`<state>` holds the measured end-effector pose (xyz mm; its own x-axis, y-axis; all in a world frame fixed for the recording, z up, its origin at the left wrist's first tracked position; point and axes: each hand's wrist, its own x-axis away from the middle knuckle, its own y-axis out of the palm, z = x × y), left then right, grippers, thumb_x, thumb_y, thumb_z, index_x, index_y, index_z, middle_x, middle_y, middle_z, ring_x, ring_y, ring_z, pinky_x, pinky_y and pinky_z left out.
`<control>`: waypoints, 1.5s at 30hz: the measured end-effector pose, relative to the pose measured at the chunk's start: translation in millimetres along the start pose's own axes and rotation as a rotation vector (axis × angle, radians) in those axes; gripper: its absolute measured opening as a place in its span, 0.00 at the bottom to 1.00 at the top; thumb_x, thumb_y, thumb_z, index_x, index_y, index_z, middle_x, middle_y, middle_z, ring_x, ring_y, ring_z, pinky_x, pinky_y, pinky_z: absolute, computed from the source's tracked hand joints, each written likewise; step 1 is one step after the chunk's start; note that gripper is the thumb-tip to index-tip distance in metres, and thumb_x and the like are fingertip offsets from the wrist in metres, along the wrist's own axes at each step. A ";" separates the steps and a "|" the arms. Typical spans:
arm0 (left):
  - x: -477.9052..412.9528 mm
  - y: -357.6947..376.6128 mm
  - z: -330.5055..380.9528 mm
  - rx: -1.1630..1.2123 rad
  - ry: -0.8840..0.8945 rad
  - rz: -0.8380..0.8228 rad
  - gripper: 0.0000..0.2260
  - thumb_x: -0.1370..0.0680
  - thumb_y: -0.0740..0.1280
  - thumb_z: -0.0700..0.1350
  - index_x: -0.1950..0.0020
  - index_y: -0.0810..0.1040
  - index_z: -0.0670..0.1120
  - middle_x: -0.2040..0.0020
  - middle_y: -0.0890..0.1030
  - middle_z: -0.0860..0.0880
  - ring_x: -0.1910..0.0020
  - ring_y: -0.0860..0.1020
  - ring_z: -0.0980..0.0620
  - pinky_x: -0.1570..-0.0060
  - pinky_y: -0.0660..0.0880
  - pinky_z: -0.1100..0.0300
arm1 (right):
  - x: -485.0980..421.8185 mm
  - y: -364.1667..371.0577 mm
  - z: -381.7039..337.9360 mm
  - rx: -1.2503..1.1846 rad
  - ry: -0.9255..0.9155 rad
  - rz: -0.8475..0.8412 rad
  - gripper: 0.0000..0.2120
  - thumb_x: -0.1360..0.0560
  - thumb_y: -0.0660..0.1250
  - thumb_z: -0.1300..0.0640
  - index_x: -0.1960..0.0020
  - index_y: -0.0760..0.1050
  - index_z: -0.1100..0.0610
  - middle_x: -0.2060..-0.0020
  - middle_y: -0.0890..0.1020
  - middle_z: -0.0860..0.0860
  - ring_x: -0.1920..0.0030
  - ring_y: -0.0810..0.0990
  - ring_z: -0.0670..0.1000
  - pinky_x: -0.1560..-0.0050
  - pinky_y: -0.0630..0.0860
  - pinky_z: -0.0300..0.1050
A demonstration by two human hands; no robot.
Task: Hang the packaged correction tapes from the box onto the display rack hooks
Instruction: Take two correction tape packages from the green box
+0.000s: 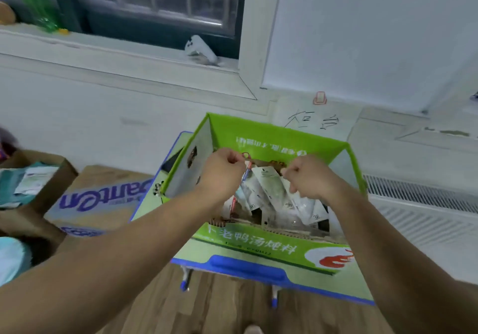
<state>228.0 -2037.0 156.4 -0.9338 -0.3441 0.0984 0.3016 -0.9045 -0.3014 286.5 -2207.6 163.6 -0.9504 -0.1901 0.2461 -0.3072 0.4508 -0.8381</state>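
Note:
An open green cardboard box [271, 137] stands on a small green and blue folding table [248, 269]. Inside it lie several white packaged correction tapes [269, 191], overlapping and tilted. My left hand [225, 168] is over the box's left side, its fingers curled and pinching the top of one package with a red edge. My right hand [307, 175] is over the middle right, fingers curled round the top edges of other packages. No display rack or hooks show in this view.
A brown carton with purple lettering [95, 201] sits left of the table, beside another open carton [31, 178] with papers. A window sill [116, 49] and white wall lie behind. A radiator grille [424, 204] is at the right. Wooden floor is below.

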 end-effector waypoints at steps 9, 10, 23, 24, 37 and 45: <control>-55.6 5.6 -33.1 -0.085 -0.182 -0.001 0.11 0.23 0.62 0.37 0.64 0.74 0.48 0.66 0.75 0.50 0.68 0.72 0.53 0.77 0.69 0.69 | -105.2 57.3 78.1 0.309 0.291 -0.206 0.11 0.24 0.64 0.56 0.45 0.77 0.61 0.52 0.81 0.57 0.47 0.80 0.58 0.57 0.76 0.43; -58.8 7.2 -34.9 -0.087 -0.192 -0.007 0.11 0.23 0.62 0.37 0.64 0.74 0.49 0.66 0.75 0.50 0.67 0.72 0.53 0.74 0.69 0.66 | -113.6 66.6 90.1 0.361 0.343 -0.228 0.18 0.26 0.66 0.53 0.40 0.75 0.61 0.44 0.79 0.57 0.41 0.77 0.58 0.48 0.76 0.44; -73.0 35.9 -36.3 -0.060 -0.341 -0.181 0.08 0.23 0.63 0.39 0.61 0.76 0.47 0.66 0.74 0.49 0.67 0.71 0.52 0.55 0.79 0.51 | -121.3 64.8 112.5 -0.064 0.542 -0.184 0.27 0.36 0.76 0.45 0.42 0.77 0.57 0.46 0.82 0.55 0.46 0.79 0.56 0.49 0.77 0.45; -73.0 39.1 -36.3 -0.069 -0.339 -0.214 0.06 0.23 0.63 0.39 0.58 0.77 0.46 0.66 0.74 0.50 0.67 0.71 0.53 0.58 0.77 0.57 | -118.7 57.4 108.2 -0.137 0.520 -0.145 0.20 0.35 0.76 0.48 0.49 0.79 0.58 0.54 0.83 0.54 0.55 0.81 0.53 0.58 0.76 0.41; -75.3 30.1 -38.5 0.024 -0.325 -0.078 0.11 0.21 0.63 0.41 0.63 0.74 0.44 0.72 0.76 0.51 0.71 0.75 0.54 0.71 0.76 0.63 | -132.7 60.9 58.0 -0.471 0.377 -0.122 0.14 0.22 0.63 0.49 0.42 0.77 0.56 0.58 0.76 0.53 0.67 0.75 0.52 0.67 0.70 0.41; -83.8 14.4 -57.2 0.012 -0.463 0.058 0.06 0.24 0.64 0.39 0.49 0.79 0.43 0.60 0.81 0.47 0.66 0.78 0.53 0.77 0.70 0.69 | -135.1 84.7 75.6 -0.267 0.434 -0.294 0.34 0.28 0.72 0.46 0.31 0.67 0.64 0.52 0.75 0.53 0.58 0.73 0.49 0.70 0.70 0.39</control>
<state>299.6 -2006.9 89.6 -0.7317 -0.4679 0.4957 0.3556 -0.8824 -0.3081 392.5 -2209.6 22.6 -0.7392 0.0084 0.6734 -0.5090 0.6477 -0.5669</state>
